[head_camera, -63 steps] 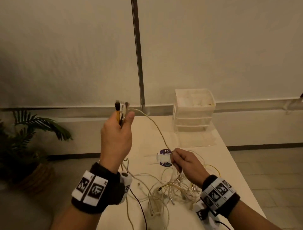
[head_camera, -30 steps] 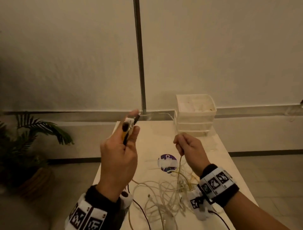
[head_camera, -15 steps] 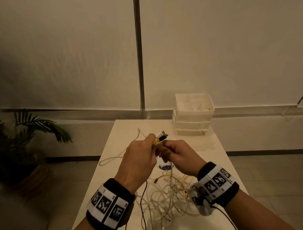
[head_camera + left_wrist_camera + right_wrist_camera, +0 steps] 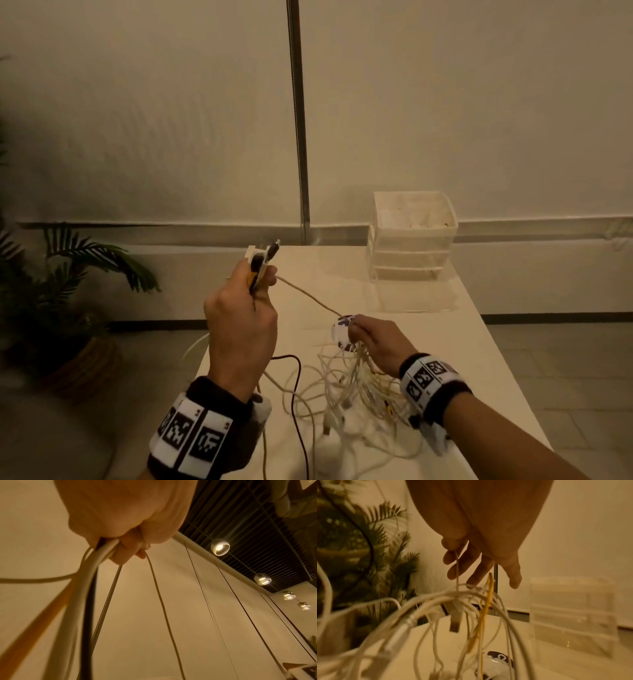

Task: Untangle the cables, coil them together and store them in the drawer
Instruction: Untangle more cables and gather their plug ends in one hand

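My left hand [image 4: 255,277] is raised over the table's left side and grips a bundle of cable ends, their plugs [image 4: 265,255] sticking up out of the fist. In the left wrist view that fist [image 4: 123,543] holds white, black and yellow cables [image 4: 85,588]. A thin white cable [image 4: 308,296] runs taut from it down to my right hand [image 4: 354,327], which pinches it between thumb and forefinger [image 4: 453,547]. Under the right hand the tangle of white and yellow cables [image 4: 356,394] hangs and lies on the table. A clear drawer unit [image 4: 411,236] stands at the back right.
A round purple and white disc [image 4: 340,334] lies on the white table [image 4: 462,342] by my right hand. A black cable [image 4: 298,394] loops near the front. A potted palm [image 4: 68,274] stands on the floor to the left. A metal pole [image 4: 298,120] rises behind the table.
Half a second ago both hands met at the table's middle. Now the left has gone up and left with the plugs, the right down and right, stretching a white cable between them.
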`<act>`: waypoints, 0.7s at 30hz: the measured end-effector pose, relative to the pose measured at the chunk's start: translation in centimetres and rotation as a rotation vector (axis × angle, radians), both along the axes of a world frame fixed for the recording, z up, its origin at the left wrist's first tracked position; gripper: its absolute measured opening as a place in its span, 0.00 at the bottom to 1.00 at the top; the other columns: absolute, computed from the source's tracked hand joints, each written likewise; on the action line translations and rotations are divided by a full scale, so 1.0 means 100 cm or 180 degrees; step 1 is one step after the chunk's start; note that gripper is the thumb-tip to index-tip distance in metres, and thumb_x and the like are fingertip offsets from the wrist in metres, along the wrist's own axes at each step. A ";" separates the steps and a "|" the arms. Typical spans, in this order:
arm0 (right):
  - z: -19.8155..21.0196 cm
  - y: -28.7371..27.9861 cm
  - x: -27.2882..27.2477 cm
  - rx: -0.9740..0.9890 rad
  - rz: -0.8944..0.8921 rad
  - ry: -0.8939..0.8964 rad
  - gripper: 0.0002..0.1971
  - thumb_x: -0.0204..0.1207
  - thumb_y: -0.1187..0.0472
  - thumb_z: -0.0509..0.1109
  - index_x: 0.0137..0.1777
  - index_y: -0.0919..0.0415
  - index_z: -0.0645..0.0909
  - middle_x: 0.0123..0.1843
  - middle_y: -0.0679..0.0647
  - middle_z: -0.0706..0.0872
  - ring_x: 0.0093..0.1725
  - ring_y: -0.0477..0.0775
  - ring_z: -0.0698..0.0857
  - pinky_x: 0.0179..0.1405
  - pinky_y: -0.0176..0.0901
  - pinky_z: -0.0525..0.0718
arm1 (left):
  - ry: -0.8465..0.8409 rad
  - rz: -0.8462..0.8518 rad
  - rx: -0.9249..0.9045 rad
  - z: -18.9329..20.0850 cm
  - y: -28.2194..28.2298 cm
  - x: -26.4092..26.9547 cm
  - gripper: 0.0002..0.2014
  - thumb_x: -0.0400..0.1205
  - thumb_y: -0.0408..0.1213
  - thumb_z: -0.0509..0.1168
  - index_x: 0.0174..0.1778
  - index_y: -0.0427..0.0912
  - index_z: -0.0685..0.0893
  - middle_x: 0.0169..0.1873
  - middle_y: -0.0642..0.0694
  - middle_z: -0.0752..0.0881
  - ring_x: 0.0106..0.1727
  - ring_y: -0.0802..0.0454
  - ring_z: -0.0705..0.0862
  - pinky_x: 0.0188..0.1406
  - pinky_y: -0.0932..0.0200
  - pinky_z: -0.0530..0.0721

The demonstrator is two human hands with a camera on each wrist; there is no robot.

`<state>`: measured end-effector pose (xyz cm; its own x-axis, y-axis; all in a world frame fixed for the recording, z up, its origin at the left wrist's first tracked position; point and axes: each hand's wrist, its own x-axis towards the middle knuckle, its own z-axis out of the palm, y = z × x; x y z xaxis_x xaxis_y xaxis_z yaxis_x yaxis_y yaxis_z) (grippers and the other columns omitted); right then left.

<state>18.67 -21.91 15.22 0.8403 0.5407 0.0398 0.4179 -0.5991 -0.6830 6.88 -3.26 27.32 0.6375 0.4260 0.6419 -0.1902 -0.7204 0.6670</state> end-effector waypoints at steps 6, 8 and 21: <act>-0.005 0.004 0.002 -0.0316 -0.0073 -0.0228 0.12 0.85 0.58 0.58 0.41 0.50 0.79 0.42 0.45 0.89 0.47 0.52 0.85 0.67 0.51 0.65 | -0.0226 -0.0013 -0.0024 0.007 0.003 -0.002 0.08 0.85 0.37 0.60 0.49 0.38 0.84 0.33 0.67 0.76 0.34 0.76 0.79 0.31 0.81 0.74; -0.003 0.003 0.014 0.0218 -0.0673 -0.0386 0.13 0.83 0.59 0.60 0.39 0.51 0.82 0.39 0.45 0.90 0.44 0.54 0.86 0.60 0.53 0.77 | 0.0105 -0.0090 -0.0112 0.005 0.007 0.005 0.07 0.86 0.35 0.61 0.55 0.40 0.83 0.32 0.64 0.77 0.35 0.75 0.78 0.32 0.79 0.74; 0.065 0.013 0.000 0.0966 -0.0077 0.0042 0.11 0.84 0.62 0.61 0.42 0.60 0.82 0.29 0.54 0.83 0.30 0.46 0.85 0.34 0.38 0.81 | 0.0886 -0.0844 0.0270 -0.015 0.000 0.010 0.13 0.88 0.41 0.60 0.67 0.57 0.80 0.23 0.62 0.77 0.28 0.57 0.74 0.27 0.68 0.68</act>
<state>18.69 -20.64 21.74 0.8543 0.4855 0.1855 0.3958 -0.3764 -0.8377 7.84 -3.23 25.83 0.8730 0.1761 0.4548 -0.1973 -0.7253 0.6595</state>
